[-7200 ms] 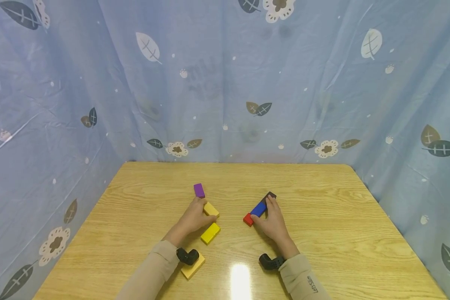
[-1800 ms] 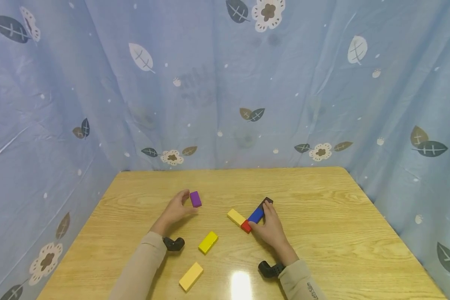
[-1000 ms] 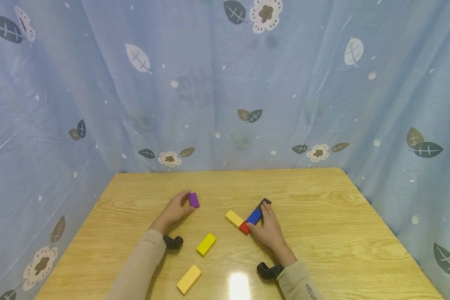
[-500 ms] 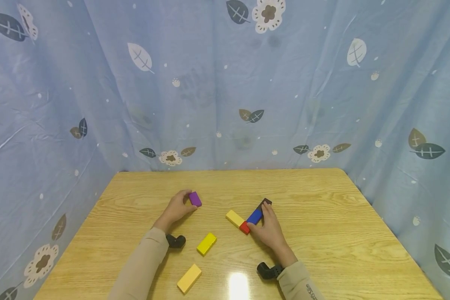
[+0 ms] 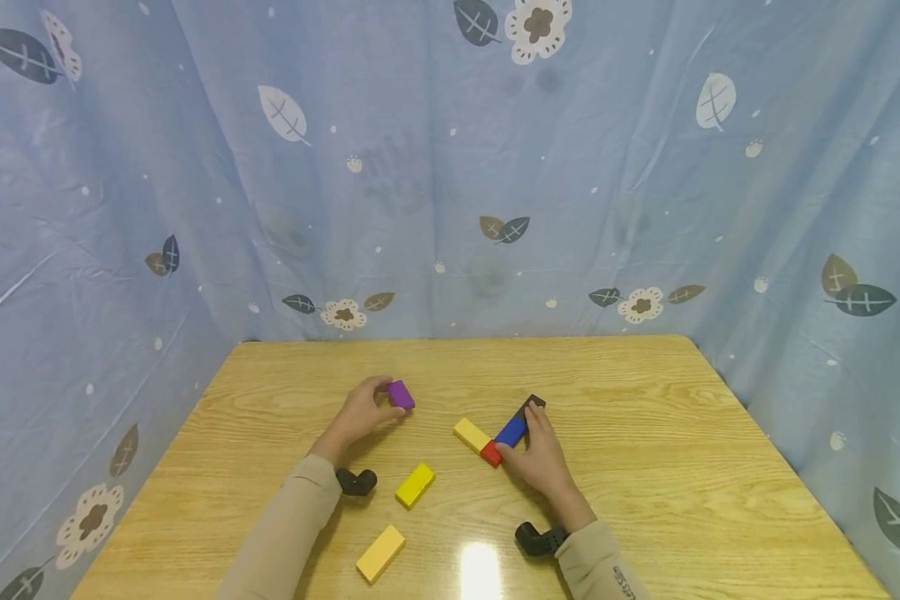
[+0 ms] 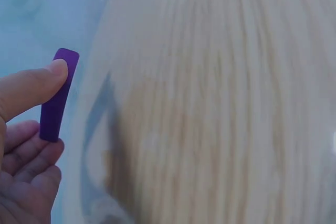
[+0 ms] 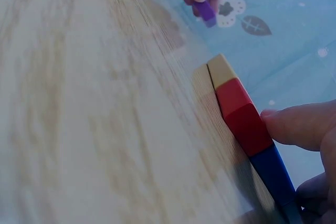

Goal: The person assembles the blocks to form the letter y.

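My left hand [image 5: 362, 414] pinches a purple block [image 5: 401, 395] between thumb and fingers; in the left wrist view the purple block [image 6: 59, 98] is held up off the table. My right hand [image 5: 543, 454] spans a slanted row of blocks lying on the table: thumb at the red block [image 5: 491, 452], fingertips at the black block [image 5: 534, 402], the blue block [image 5: 512, 432] between. A pale yellow block [image 5: 471, 435] lies end-on against the red one, making a corner. The right wrist view shows the thumb against the red block [image 7: 244, 119].
A bright yellow block [image 5: 416, 486] lies left of centre, and another pale yellow block [image 5: 381, 553] nearer the front edge. Both rest on the wooden table [image 5: 682, 467]. A blue patterned curtain [image 5: 450, 167] rises behind the table and along both sides.
The left hand set the pale yellow block against the red one, let go, then took hold of the purple block. It has since lifted it and moved slightly right. The right hand stays put.
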Demonstrator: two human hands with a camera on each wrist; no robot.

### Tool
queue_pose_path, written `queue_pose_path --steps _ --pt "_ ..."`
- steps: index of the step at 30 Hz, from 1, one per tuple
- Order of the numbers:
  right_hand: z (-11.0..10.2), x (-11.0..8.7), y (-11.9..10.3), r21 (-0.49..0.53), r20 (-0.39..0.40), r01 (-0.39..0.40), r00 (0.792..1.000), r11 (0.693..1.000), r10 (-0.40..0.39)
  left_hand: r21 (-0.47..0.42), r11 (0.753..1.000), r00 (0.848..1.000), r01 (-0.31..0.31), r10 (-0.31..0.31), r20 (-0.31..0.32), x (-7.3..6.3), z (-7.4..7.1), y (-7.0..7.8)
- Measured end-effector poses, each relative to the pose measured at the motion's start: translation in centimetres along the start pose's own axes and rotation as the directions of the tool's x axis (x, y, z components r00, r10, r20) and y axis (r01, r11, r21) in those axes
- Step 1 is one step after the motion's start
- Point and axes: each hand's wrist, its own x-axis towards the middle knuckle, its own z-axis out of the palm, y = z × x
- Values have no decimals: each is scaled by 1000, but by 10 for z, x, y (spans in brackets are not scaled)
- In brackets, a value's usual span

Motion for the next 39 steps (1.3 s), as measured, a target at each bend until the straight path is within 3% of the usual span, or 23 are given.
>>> queue_pose_path --steps 11,23,28,39 --pt "1 -1 3 -6 9 -2 1000 1000 2 -2 999 999 -40 40 32 6 18 25" --pt "2 1 3 0 4 -1 1000 1000 1 14 999 998 -45 45 46 13 37 41" --pt "2 2 1 -3 -3 -4 1000 1000 4 64 997 997 -44 40 65 12 42 48" --pt "2 1 0 -12 -4 -10 1000 1000 10 158 984 993 -84 70 91 12 54 50"
